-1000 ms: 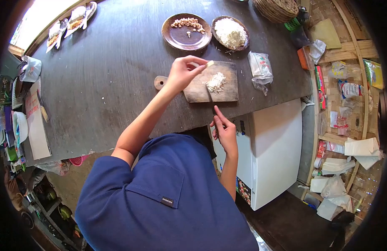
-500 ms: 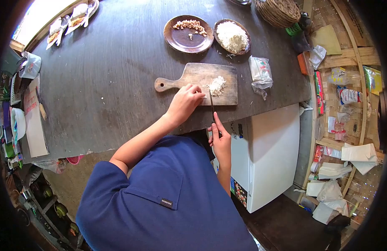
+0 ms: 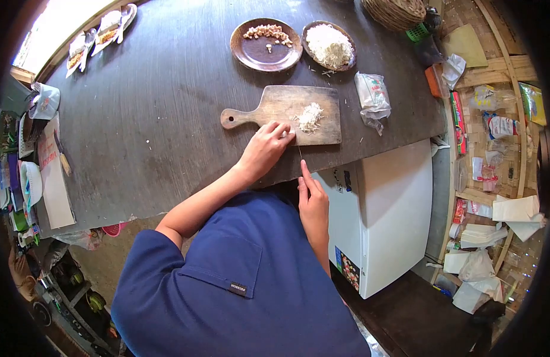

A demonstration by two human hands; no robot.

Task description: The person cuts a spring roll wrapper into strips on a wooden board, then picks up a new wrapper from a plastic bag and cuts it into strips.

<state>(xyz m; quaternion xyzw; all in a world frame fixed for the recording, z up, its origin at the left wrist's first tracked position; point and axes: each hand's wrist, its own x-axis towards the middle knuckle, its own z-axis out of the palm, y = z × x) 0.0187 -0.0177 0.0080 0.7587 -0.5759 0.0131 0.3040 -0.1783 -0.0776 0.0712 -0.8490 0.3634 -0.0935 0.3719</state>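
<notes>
A wooden cutting board [image 3: 275, 107] with a handle lies on the dark table, with a small pile of white shreds [image 3: 310, 117] on its right part. My left hand [image 3: 268, 149] is closed at the board's front edge, its fingertips pressing a small white piece [image 3: 291, 134]. My right hand [image 3: 312, 199] grips a knife in front of the board, with the index finger stretched along it. The thin blade [image 3: 298, 146] points away from me, beside the left fingertips. Beyond the board are a brown plate [image 3: 266, 61] of small tan pieces and a dish heaped with white shreds [image 3: 329, 46].
A white plastic packet [image 3: 372, 95] lies right of the board. At the back right stands a woven basket [image 3: 395, 13]. Two small servings with cutlery are at the far left. A white refrigerator [image 3: 397, 208] is below the table's right edge.
The view has shifted slightly. The knife blade now shows thinner and its handle is more hidden by my right hand. My left hand stays on the small white piece.
</notes>
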